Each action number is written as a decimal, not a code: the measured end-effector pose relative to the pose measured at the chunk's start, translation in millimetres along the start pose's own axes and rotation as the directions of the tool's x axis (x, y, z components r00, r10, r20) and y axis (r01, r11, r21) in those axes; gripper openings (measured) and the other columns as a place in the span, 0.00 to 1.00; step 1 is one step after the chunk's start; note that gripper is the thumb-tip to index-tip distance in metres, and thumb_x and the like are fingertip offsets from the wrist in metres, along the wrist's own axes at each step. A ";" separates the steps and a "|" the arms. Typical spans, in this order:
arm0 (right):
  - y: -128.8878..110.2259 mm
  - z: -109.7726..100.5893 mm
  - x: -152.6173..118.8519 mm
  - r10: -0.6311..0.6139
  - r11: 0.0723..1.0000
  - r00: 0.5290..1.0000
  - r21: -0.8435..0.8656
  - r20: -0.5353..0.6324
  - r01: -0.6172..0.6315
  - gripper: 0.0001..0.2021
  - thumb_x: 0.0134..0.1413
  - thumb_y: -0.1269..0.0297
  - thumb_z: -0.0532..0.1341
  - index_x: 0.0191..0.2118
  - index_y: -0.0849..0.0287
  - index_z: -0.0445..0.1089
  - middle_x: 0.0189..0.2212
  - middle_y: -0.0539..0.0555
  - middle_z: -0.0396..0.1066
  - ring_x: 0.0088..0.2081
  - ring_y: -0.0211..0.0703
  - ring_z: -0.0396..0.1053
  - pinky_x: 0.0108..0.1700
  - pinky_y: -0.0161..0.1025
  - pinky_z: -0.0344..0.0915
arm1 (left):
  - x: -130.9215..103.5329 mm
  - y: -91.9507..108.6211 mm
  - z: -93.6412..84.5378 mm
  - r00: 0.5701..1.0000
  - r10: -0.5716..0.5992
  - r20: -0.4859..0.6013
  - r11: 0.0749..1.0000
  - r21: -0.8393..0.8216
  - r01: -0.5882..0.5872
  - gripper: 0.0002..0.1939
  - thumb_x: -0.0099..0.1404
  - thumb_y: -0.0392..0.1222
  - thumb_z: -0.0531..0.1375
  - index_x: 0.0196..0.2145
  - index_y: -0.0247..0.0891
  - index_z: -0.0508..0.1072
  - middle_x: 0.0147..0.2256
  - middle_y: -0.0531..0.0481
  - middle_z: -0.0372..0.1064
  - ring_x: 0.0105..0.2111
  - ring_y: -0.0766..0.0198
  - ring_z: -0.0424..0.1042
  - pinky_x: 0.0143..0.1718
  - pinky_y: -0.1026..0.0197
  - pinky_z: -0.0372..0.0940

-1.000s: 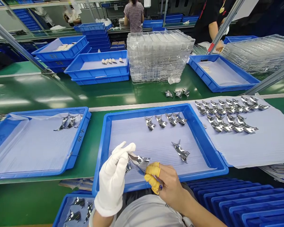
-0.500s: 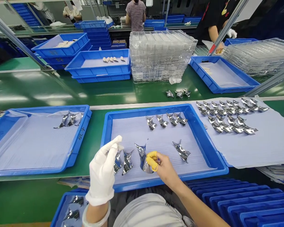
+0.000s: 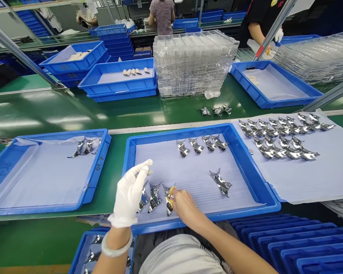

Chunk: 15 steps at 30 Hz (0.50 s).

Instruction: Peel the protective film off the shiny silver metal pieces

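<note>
My right hand [image 3: 187,209], with yellow finger cots on its fingertips, grips a curved chrome-like metal piece [image 3: 167,199] low in the middle blue tray [image 3: 234,163]. That piece lies at the paper lining, just right of a similar shiny piece [image 3: 154,197]; one more is partly hidden behind my left hand [image 3: 127,196]. White-gloved, the left hand hovers over the tray's left side, its fingers stretched out with nothing visible in them. Several shiny pieces [image 3: 196,146] form a row at the tray's back, and a single one [image 3: 221,182] lies at the right.
To the left is a blue tray [image 3: 57,173] with a few shiny pieces. Rows of them [image 3: 286,148] lie on white paper at right. Stacked clear plastic trays [image 3: 193,66] stand behind. Blue trays [image 3: 300,236] are stacked at lower right. A co-worker's arm [image 3: 257,33] is at upper right.
My right hand has moved slightly left and lowered the metal piece to the tray lining beside the others. My left hand has shifted a little to the right.
</note>
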State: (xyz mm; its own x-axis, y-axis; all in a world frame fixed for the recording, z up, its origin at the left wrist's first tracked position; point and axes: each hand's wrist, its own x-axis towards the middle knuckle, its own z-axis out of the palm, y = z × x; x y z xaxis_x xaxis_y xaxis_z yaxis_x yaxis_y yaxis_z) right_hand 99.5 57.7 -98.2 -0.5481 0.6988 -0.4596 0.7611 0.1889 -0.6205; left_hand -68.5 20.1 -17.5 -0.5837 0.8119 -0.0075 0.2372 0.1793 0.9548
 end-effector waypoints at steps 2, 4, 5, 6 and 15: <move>6.1 -7.9 -3.2 -0.021 0.999 0.999 0.047 -0.031 0.023 0.16 0.53 0.84 0.55 0.41 0.62 0.76 0.37 0.61 0.80 0.37 0.49 0.75 0.37 0.38 0.57 | 15.3 -2.7 15.0 0.995 0.019 0.095 0.999 0.044 -0.023 0.22 0.69 0.56 0.60 0.51 0.39 0.79 0.52 0.43 0.79 0.46 0.55 0.79 0.52 0.54 0.69; 14.8 -16.9 -7.6 -0.029 0.994 0.996 0.106 -0.081 0.038 0.16 0.53 0.85 0.53 0.37 0.62 0.75 0.37 0.60 0.79 0.37 0.47 0.73 0.38 0.37 0.58 | 36.9 -9.0 37.3 0.983 0.040 0.180 0.992 0.109 -0.060 0.20 0.69 0.56 0.61 0.49 0.40 0.80 0.50 0.42 0.80 0.49 0.53 0.78 0.56 0.51 0.68; 19.9 -21.5 -10.1 -0.030 0.989 0.994 0.138 -0.108 0.045 0.16 0.54 0.84 0.53 0.35 0.61 0.74 0.36 0.59 0.79 0.36 0.46 0.72 0.37 0.37 0.58 | 49.5 -13.1 51.3 0.974 0.047 0.223 0.984 0.156 -0.083 0.17 0.68 0.54 0.62 0.47 0.41 0.81 0.49 0.42 0.81 0.50 0.52 0.78 0.58 0.50 0.67; 25.2 -26.0 -12.7 -0.029 0.983 0.991 0.173 -0.133 0.052 0.15 0.55 0.84 0.52 0.35 0.61 0.73 0.34 0.57 0.78 0.35 0.45 0.72 0.37 0.36 0.58 | 62.6 -17.7 67.0 0.963 0.053 0.265 0.971 0.210 -0.111 0.14 0.68 0.52 0.64 0.43 0.41 0.81 0.47 0.42 0.81 0.51 0.52 0.77 0.59 0.48 0.65; 64.5 -50.4 -28.9 0.015 0.867 0.959 0.481 -0.283 0.129 0.08 0.61 0.69 0.58 0.35 0.59 0.75 0.22 0.51 0.76 0.26 0.43 0.72 0.33 0.34 0.65 | 130.4 -42.4 186.6 0.888 0.119 0.445 0.708 0.589 -0.390 0.19 0.71 0.47 0.62 0.56 0.37 0.72 0.55 0.41 0.71 0.51 0.52 0.74 0.52 0.44 0.72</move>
State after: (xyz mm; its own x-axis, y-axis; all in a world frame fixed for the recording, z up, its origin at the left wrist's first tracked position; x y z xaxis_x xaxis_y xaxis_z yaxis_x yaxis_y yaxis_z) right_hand 181.9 84.4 -92.9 -0.4167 0.8679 -0.2703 0.4224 -0.0785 -0.9030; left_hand -9.8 222.0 -114.4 -0.1445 0.9892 -0.0256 0.8529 0.1376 0.5036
